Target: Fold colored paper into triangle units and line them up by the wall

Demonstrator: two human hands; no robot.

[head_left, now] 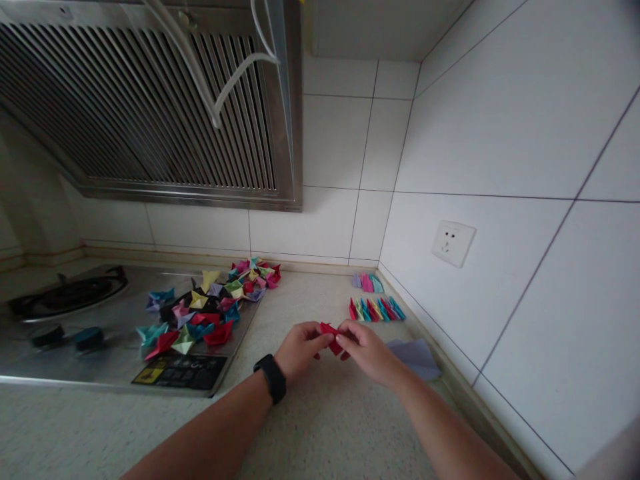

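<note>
A small red folded paper piece is pinched between both hands just above the countertop. My left hand, with a black watch on its wrist, is closed on the paper's left side. On the paper's right side, my right hand grips with thumb and fingers, which hide part of it. A row of colourful folded paper pieces stands beyond my right hand. Behind that row lies a smaller group of purple, pink and teal folded pieces. A lavender paper sheet lies flat beside my right forearm.
At the left, a pile of colourful origami pieces covers part of the gas stove. A range hood with a hanging white cable is overhead. The tiled wall with a socket bounds the countertop at right.
</note>
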